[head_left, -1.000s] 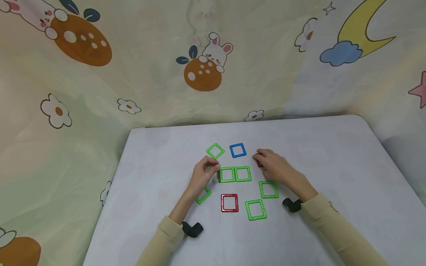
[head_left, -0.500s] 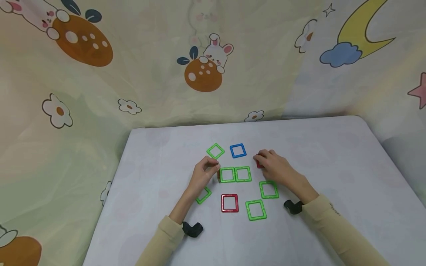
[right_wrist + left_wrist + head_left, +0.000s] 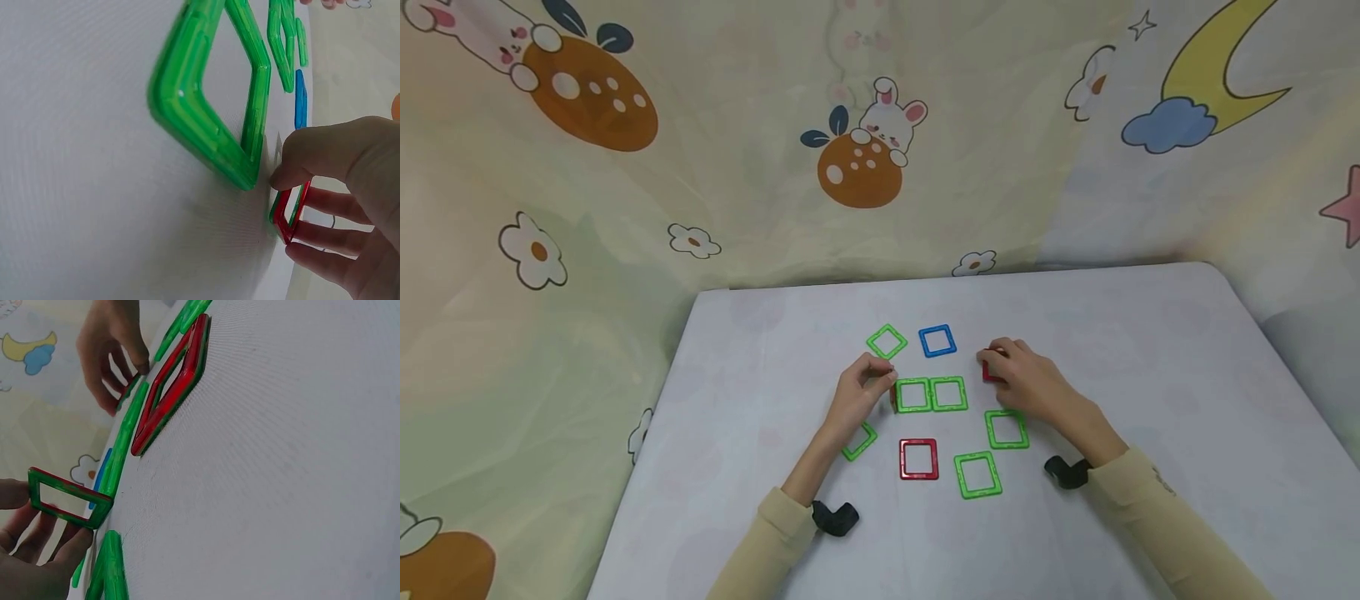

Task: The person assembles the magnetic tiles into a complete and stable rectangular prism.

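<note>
My left hand [image 3: 859, 392] pinches a red-and-green square magnetic tile [image 3: 70, 487] between thumb and fingers. That tile stands on edge at the left side of two joined green tiles [image 3: 932, 395] lying flat. To the right of the pair, my right hand [image 3: 1033, 383] grips another tile, red with green edges [image 3: 281, 212], close to the table; the fingers hide part of it in the head view. A red tile [image 3: 919, 476] lies flat nearer the front.
On the white table [image 3: 1150, 350] lie a blue tile [image 3: 937, 353] and a turned green tile [image 3: 895, 351] at the back. Two green tiles, one upper [image 3: 1007, 445] and one lower [image 3: 978, 493], lie front right. Another green tile [image 3: 861, 446] is partly behind the left wrist.
My right hand has shifted slightly to the right with its red tile, leaving more of the tile visible. The left hand and its tile hold their place.
</note>
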Available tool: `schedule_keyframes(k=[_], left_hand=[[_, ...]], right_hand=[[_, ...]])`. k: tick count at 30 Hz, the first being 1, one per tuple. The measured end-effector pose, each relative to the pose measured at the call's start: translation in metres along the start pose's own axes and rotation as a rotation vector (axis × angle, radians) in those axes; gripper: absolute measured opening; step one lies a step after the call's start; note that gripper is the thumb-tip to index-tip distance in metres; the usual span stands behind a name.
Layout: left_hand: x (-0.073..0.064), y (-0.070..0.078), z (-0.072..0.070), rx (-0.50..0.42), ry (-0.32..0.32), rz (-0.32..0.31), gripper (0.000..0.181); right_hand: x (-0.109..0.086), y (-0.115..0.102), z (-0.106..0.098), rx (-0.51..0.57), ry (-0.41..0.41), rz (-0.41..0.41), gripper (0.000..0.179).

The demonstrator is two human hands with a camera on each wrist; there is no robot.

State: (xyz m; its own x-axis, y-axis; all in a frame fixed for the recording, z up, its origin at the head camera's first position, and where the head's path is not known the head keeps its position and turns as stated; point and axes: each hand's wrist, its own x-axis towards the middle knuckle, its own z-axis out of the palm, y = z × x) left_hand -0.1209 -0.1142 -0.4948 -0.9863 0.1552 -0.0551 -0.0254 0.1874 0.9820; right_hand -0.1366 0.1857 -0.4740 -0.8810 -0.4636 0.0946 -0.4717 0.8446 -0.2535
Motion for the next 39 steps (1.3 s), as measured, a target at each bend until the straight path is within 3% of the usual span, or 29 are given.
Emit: schedule_keyframes(k=[18, 39], left_hand=[[0.0, -0.001, -0.002, -0.001, -0.015, 0.01, 0.015], [0.0, 0.0, -0.001, -0.002, -0.006, 0.003, 0.014]], right_hand=[[-0.012, -0.005, -0.007, 0.028, 0.063, 0.032, 0.058], [-0.021, -0.028, -0.006, 0.212, 0.078, -0.008, 0.047]])
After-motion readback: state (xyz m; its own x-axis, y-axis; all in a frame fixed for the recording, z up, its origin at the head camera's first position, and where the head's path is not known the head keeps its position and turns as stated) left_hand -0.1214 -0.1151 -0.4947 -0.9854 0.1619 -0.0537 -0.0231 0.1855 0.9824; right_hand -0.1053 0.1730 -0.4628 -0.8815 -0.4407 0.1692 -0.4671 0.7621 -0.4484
